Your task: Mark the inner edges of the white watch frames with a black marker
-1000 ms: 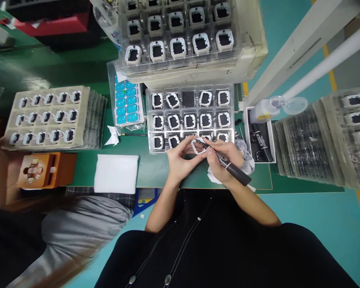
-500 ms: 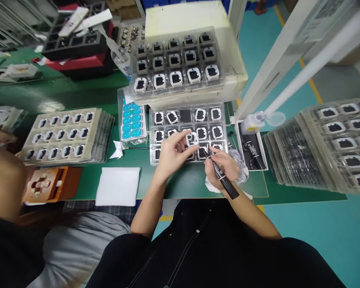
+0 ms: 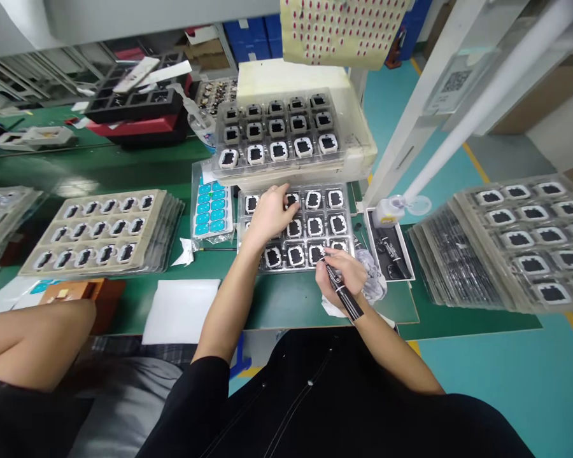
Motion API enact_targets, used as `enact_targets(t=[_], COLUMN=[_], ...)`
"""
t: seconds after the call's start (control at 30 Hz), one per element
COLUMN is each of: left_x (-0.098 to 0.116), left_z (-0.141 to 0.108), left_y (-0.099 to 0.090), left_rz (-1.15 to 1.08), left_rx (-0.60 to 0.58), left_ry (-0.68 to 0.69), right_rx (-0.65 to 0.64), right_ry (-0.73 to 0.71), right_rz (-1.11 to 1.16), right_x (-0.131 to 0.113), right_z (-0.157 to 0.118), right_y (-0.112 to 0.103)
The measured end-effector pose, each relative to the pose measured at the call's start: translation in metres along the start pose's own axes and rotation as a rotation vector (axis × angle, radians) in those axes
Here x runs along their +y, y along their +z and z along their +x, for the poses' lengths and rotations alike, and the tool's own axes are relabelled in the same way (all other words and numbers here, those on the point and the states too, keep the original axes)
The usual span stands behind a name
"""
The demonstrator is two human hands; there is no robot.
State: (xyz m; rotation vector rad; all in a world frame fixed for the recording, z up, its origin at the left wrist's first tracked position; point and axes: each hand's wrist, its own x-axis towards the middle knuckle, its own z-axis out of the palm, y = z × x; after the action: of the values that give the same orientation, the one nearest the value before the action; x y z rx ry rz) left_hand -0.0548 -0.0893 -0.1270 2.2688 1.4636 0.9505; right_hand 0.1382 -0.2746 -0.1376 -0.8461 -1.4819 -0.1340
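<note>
My left hand (image 3: 273,215) reaches over the clear plastic tray (image 3: 302,267). Its thumb and fingers are closed around a small white frame part with a black centre (image 3: 293,199), which sits in a back-row pocket. In my right hand (image 3: 346,272) is a black marker pen (image 3: 344,296), tilted with its tip toward the tray's front row. Several similar white and black parts (image 3: 314,226) lie in the other pockets. The palm and wrist of my left hand cover some pockets on the left side.
Behind stands another filled tray (image 3: 286,166) on a stack. Tray stacks rise at left (image 3: 165,232) and right (image 3: 434,267). A white box (image 3: 413,273) holds a marker, beside a crumpled cloth (image 3: 375,280). White foam sheet (image 3: 180,312) lies left; a co-worker's arm (image 3: 38,337) is near.
My left hand has carried the white frame part away from me into the back-row pocket, which was vacant before. My right hand still holds the marker. The view has tilted up.
</note>
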Motion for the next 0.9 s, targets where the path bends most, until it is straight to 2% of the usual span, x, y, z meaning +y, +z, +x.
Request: enact_targets(t=[0.13, 0.23, 0.33, 0.43, 0.6, 0.7, 0.8, 0.9], left_x=[0.025, 0.051, 0.071, 0.077, 0.072, 0.069, 0.066, 0.065], left_z=[0.005, 0.013, 0.021, 0.027, 0.027, 0.016, -0.007, -0.042], left_y=[-0.003, 0.002, 0.011, 0.016, 0.014, 0.008, -0.003, -0.017], left_rz=[0.058, 0.146, 0.236, 0.213, -0.033, -0.300, -0.645, -0.906], left_rx=[-0.067, -0.152, -0.216, -0.227, -0.080, -0.018, 0.020, -0.020], left_ry=[-0.002, -0.003, -0.096, -0.156, -0.151, -0.146, -0.222, -0.339], right_rx=[0.028, 0.007, -0.012, -0.001, -0.013, -0.008, -0.001, -0.004], right_ry=[-0.012, -0.005, -0.014, -0.025, -0.014, -0.020, -0.012, 0.002], right_rz=[-0.009, -0.032, -0.044, -0.041, -0.010, -0.012, -0.017, -0.021], right_x=[0.000, 0.000, 0.001, 0.003, 0.004, 0.004, 0.004, 0.003], right_z=[0.002, 0.000, -0.001, -0.002, -0.004, -0.004, -0.004, -0.004], right_y=[0.001, 0.000, -0.003, -0.006, -0.006, -0.006, -0.007, -0.009])
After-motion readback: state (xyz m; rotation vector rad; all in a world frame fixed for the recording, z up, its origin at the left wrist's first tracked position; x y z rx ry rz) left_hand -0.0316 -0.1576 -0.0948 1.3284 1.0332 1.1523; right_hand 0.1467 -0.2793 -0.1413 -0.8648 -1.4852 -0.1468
